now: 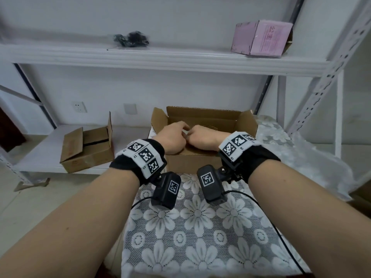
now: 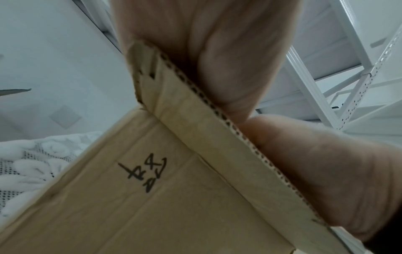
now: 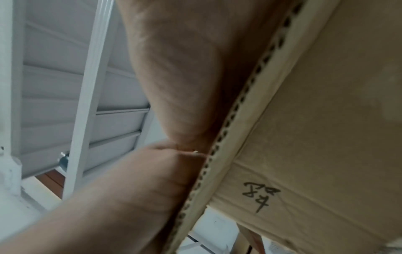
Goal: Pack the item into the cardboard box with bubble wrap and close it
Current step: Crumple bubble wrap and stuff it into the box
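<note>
Now | cardboard box [image 1: 202, 115]: brown, flaps up | left hand [image 1: 172, 137], right hand [image 1: 202, 138]: fingers' grip unclear

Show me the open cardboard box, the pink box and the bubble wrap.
open cardboard box [image 1: 202, 115], head view, inner back wall.
pink box [image 1: 269, 38], head view, printed side face.
bubble wrap [image 1: 313, 157], head view, crumpled middle.

Both of your forearms extend forward and converge, bare to the wrist, each wrist wrapped in a black band with white coded markers and a small black camera slung beneath. Your left hand [image 1: 173, 137] is turned palm-down with fingers curled, its fingertips meeting those of your right hand [image 1: 201, 137], which is likewise curled, knuckles up. In the wrist views each hand presents a thumb and a finger pressed together at the tips; what, if anything, they pinch cannot be told.
</note>
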`<state>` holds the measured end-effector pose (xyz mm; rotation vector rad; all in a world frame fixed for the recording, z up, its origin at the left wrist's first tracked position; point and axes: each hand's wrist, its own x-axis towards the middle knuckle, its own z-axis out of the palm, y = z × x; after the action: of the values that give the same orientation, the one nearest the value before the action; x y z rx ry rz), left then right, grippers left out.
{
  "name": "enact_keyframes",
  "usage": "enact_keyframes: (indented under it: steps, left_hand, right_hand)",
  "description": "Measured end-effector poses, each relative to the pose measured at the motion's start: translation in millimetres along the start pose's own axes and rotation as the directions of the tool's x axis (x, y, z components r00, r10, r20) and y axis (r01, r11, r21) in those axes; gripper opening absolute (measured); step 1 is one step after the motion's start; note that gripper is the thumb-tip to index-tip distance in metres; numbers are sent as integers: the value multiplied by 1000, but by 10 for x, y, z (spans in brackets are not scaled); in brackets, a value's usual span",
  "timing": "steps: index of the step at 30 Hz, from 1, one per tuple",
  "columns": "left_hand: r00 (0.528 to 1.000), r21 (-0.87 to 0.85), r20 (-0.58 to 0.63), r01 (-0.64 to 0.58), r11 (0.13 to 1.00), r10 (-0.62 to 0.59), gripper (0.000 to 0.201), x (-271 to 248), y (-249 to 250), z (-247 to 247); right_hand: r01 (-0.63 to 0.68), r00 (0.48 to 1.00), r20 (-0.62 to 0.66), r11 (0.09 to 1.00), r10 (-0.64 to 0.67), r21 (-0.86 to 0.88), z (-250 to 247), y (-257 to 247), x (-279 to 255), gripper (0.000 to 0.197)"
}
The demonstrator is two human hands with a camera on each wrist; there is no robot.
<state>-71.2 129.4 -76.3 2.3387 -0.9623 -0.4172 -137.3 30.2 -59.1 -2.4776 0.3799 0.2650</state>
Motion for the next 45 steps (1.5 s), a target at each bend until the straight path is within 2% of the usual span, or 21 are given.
enact_keyframes:
  steps: [3, 6, 10, 13, 16, 18, 20, 21, 22, 25, 27, 30, 33, 35, 37, 38, 42, 45]
  left_hand:
    - [998, -28, -63, -32, 999, 30, 38, -16, 50, 0]
    - [966, -68, -239, -121, 990, 101, 30, -42, 201, 24]
    - [874, -72, -442, -258, 963, 201, 23, -118, 571, 94]
    - [864, -283, -487, -297, 912, 130, 21, -177, 810, 204]
    - [922, -488, -386, -243, 838, 42, 21, -267, 943, 305]
    - [964, -523, -255, -206, 827, 79, 21, -349, 1001, 387]
    - [985, -549, -96, -172, 818, 143, 18, -418, 1032, 474]
    - [985, -574, 4, -138, 807, 170, 16, -447, 1040, 522]
    - [976, -603, 112, -84, 793, 189, 13, -466, 1035, 572]
    - [915, -689, 360, 127, 714, 184, 2, -505, 967, 730]
    - [907, -713, 397, 210, 669, 139, 5, -518, 887, 847]
    - [915, -759, 403, 324, 565, 15, 12, -548, 774, 992]
    - [899, -812, 429, 427, 398, -90, 13, -563, 664, 1098]
    - [892, -820, 431, 451, 353, -139, 11, -568, 621, 1156]
    - [890, -826, 419, 457, 329, -182, 10, -577, 602, 1214]
    - [888, -830, 414, 458, 318, -199, 10, -579, 593, 1244]
    - [870, -829, 431, 487, 275, -240, 9, -595, 533, 1344]
    - [852, -815, 458, 517, 261, -255, 8, -603, 466, 1404]
  right_hand:
    - [56, 986, -159, 995, -44, 77, -50, 95, -69, 19]
    - [151, 925, -365, 983, -104, 103, -106, 218, -225, 19]
    - [232, 752, -651, 966, -102, 116, -239, 370, -411, 14]
    - [315, 609, -791, 934, -62, 169, -347, 526, -581, 10]
    - [330, 477, -878, 920, 31, 211, -432, 755, -728, 8]
    - [328, 406, -904, 902, 134, 280, -443, 959, -796, 12]
    - [272, 358, -896, 889, 262, 368, -408, 1154, -845, 18]
    - [214, 357, -878, 887, 319, 409, -365, 1258, -859, 20]
    - [138, 382, -850, 887, 362, 440, -309, 1362, -867, 21]
    - [-57, 563, -716, 884, 412, 464, -86, 1685, -802, 20]
    - [-143, 678, -610, 887, 411, 439, 71, 1828, -780, 15]
    - [-184, 793, -476, 894, 380, 407, 272, 1903, -833, 12]
    - [-187, 887, -320, 891, 334, 413, 454, 1924, -888, 30]
    - [-205, 911, -267, 907, 315, 368, 567, 1948, -872, 51]
    - [-262, 918, -257, 948, 303, 181, 685, 1978, -832, 73]
    - [-294, 912, -272, 952, 307, 86, 738, 1990, -817, 77]
    - [-344, 856, -444, 933, 265, -107, 834, 2009, -831, 49]
    - [-330, 836, -498, 937, 233, -115, 847, 2032, -844, 31]
